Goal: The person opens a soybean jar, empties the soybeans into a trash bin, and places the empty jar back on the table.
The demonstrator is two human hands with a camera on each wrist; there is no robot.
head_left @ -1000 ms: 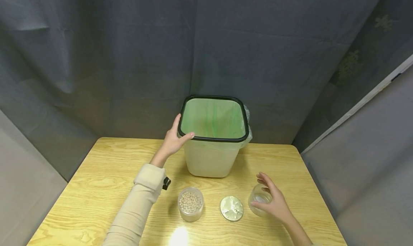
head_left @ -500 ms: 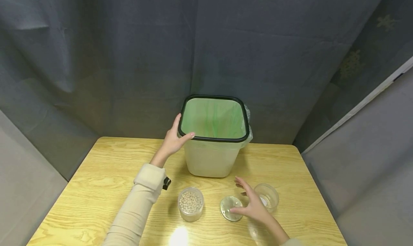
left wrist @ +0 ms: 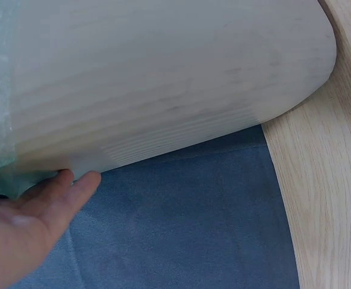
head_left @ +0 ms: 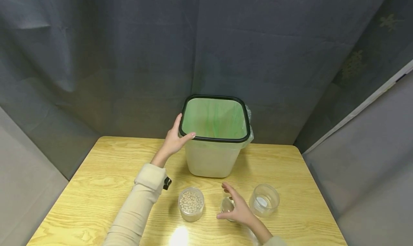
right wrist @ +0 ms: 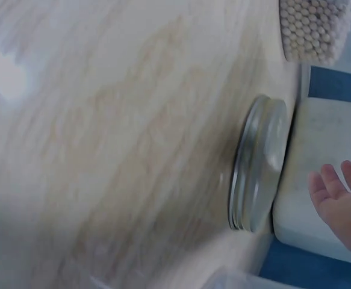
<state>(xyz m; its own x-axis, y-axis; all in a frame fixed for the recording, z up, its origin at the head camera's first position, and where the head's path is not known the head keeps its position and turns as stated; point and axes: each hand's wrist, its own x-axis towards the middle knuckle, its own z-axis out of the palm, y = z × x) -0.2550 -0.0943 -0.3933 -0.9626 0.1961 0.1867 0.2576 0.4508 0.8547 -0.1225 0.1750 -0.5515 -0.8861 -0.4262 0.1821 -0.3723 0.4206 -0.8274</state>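
My left hand (head_left: 174,140) rests on the near left corner of a bin (head_left: 209,160) lined with a green bag (head_left: 214,119). Its thumb lies along the black rim and its fingers touch the left side; in the left wrist view they lie against the bin's wall (left wrist: 163,78). Thumb and fingers spread apart, my right hand (head_left: 238,208) hovers over a round metallic lid (right wrist: 259,165), holding nothing. Left of that hand stands a clear jar (head_left: 191,205) full of small pale balls. An empty clear jar (head_left: 264,200) stands to its right.
Everything stands on a light wooden table (head_left: 106,188). A dark curtain (head_left: 145,59) hangs right behind the bin. Grey panels (head_left: 364,160) close off the right side.
My right hand has moved left, from the empty jar to above the lid, and the empty jar now sits slightly farther right. My left hand and the bin have stayed put.
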